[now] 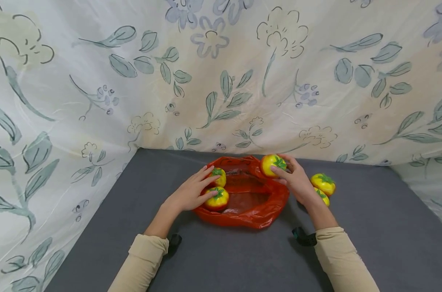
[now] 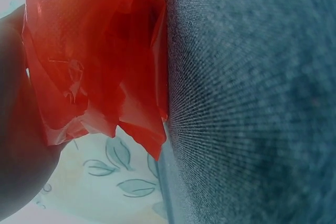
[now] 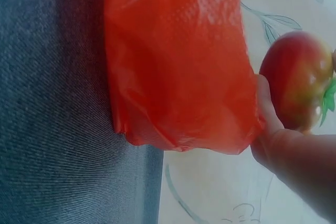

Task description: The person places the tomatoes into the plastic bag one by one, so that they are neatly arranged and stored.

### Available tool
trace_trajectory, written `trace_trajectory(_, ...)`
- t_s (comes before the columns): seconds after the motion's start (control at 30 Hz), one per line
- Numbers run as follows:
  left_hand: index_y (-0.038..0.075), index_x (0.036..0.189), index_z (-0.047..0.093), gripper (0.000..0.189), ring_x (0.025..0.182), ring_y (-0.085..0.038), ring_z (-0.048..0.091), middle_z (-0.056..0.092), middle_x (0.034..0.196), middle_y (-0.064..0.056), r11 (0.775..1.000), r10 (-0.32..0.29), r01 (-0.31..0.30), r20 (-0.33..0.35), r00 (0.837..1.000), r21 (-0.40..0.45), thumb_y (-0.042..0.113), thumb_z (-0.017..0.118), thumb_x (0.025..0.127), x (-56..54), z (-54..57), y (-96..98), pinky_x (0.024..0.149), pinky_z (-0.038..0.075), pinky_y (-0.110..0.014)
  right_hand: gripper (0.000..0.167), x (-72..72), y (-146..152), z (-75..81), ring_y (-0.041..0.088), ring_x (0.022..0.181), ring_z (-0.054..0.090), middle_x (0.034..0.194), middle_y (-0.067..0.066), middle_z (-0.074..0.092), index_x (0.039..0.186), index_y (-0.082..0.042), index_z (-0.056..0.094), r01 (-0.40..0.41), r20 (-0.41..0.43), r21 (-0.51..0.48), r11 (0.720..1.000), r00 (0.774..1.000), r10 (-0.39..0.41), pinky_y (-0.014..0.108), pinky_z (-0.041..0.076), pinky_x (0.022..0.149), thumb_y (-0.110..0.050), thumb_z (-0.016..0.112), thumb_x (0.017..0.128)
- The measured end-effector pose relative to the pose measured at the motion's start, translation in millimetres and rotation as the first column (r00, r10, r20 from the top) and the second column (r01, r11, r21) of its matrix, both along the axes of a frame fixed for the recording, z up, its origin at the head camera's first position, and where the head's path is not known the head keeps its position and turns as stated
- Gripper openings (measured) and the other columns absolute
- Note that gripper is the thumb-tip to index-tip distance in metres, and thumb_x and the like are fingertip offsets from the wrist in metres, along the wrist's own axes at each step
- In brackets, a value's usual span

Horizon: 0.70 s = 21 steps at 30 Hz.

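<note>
A red plastic bag (image 1: 239,219) stands on the table with its mouth spread wide. Inside its left part lie two yellow-and-red persimmons with green leafy tops, a nearer persimmon (image 1: 221,200) and a farther persimmon (image 1: 221,178). The left hand (image 1: 192,190) reaches over the bag's left rim, its extended fingers and thumb lying over these two. At the back right rim, the right hand (image 1: 295,176) grips another persimmon (image 1: 268,164), also visible as a glossy red-yellow persimmon (image 3: 296,77) in the right wrist view. The left wrist view shows mostly the bag's side (image 2: 94,51); the left fingertips are hidden there.
Right of the bag, beside the right forearm, lie two more persimmons, a farther persimmon (image 1: 321,184) and a nearer persimmon (image 1: 323,198) partly hidden by the arm. A dark grey cloth (image 1: 221,259) covers the table. Floral sheets (image 1: 221,81) rise behind and at the sides.
</note>
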State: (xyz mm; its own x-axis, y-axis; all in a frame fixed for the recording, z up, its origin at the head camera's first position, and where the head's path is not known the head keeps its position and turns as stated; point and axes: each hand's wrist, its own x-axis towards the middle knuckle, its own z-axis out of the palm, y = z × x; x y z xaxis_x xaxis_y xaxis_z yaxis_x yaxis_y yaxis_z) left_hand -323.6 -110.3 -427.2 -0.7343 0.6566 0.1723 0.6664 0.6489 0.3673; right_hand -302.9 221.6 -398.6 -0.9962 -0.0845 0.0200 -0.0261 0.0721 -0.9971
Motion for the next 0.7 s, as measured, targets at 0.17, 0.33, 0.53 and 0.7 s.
trace_trajectory(0.17,0.016,0.145,0.043,0.059,0.143,-0.028,0.011,0.021,0.156,-0.009,1.0,0.006,-0.005,0.003,1.0,-0.002,0.041,0.056,0.094,0.6,0.8,-0.6,0.11,0.02,-0.051,0.071,1.1,-5,0.1,0.023,0.11,0.048,0.14,0.019,0.029,0.148,-0.011,0.022,0.04,-0.026,0.027,0.999,0.999,-0.039,0.027,0.051,0.085,-0.03,0.063,0.093)
trace_trajectory(0.33,0.015,0.145,0.043,0.058,0.143,-0.028,0.01,0.022,0.156,-0.01,1.0,0.001,-0.001,0.0,1.0,-0.002,0.041,0.056,0.095,0.5,0.0,-0.2,0.11,0.02,-0.051,0.073,0.1,-9,-3.2,0.026,0.111,0.047,0.142,0.021,0.03,0.149,-0.01,0.023,0.092,-0.072,0.125,0.988,0.994,-0.084,0.025,0.051,0.082,-0.031,0.064,0.093)
trace_trajectory(0.53,0.015,0.146,0.042,0.059,0.144,-0.028,0.01,0.021,0.156,-0.01,1.0,0.0,0.0,0.0,1.0,-0.006,0.041,0.056,0.094,0.8,0.0,0.0,0.11,0.02,-0.051,0.07,0.2,-14,-6.1,0.03,0.108,0.048,0.139,0.019,0.034,0.148,-0.012,0.027,0.127,-0.117,0.206,0.97,0.988,-0.104,0.02,0.049,0.077,-0.028,0.066,0.092)
trace_trajectory(0.7,0.015,0.146,0.042,0.059,0.144,-0.027,0.01,0.02,0.156,-0.009,1.0,-0.008,0.008,-0.003,1.0,-0.005,0.04,0.056,0.094,0.7,0.9,0.6,0.111,0.02,-0.05,0.071,1.2,-17,-6.7,0.031,0.107,0.049,0.138,0.019,0.036,0.147,-0.012,0.028,0.146,-0.147,0.268,0.952,0.983,-0.109,0.02,0.046,0.078,-0.032,0.066,0.091)
